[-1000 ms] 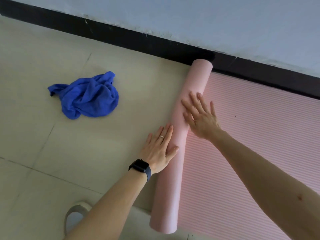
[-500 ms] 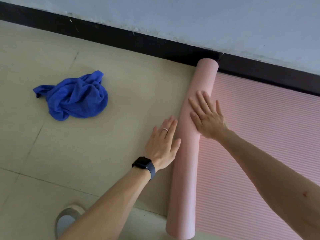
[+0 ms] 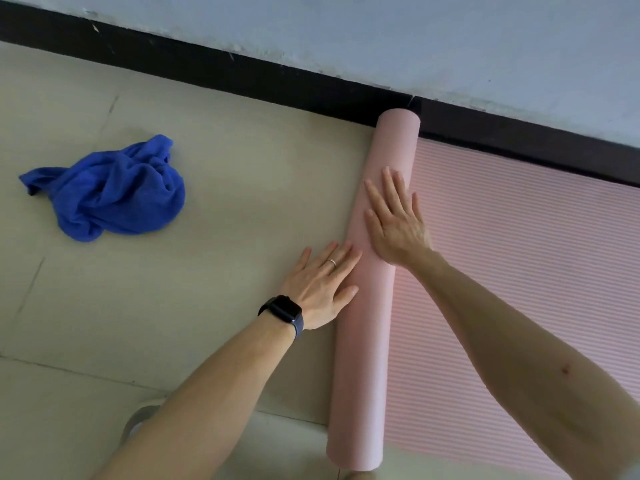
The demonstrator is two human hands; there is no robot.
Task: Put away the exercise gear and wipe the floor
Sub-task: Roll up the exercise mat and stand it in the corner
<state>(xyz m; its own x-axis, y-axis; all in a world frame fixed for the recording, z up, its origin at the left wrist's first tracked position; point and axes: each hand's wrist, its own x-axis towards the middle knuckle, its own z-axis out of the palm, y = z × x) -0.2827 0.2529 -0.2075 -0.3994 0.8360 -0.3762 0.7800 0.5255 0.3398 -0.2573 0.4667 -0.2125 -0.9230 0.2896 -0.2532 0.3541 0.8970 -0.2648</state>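
- Far left on the floor (image 3: 242, 188): crumpled blue cloth (image 3: 110, 192), untouched, well apart from the hands; wiping not yet begun.
- Left hand (image 3: 320, 289): flat and unclenched, fingers against the roll's left flank, grasping nothing.
- Pink mat (image 3: 519, 254): partly rolled, roll (image 3: 367, 341) running from near the baseboard (image 3: 242, 74) toward the camera.
- Right hand (image 3: 396, 225): spread flat atop the roll, pressing, not gripping.
- Likely next: pushing rightward evenly, keeping the ends aligned.
- Versus a second earlier: roll sits farther right, less mat left flat.
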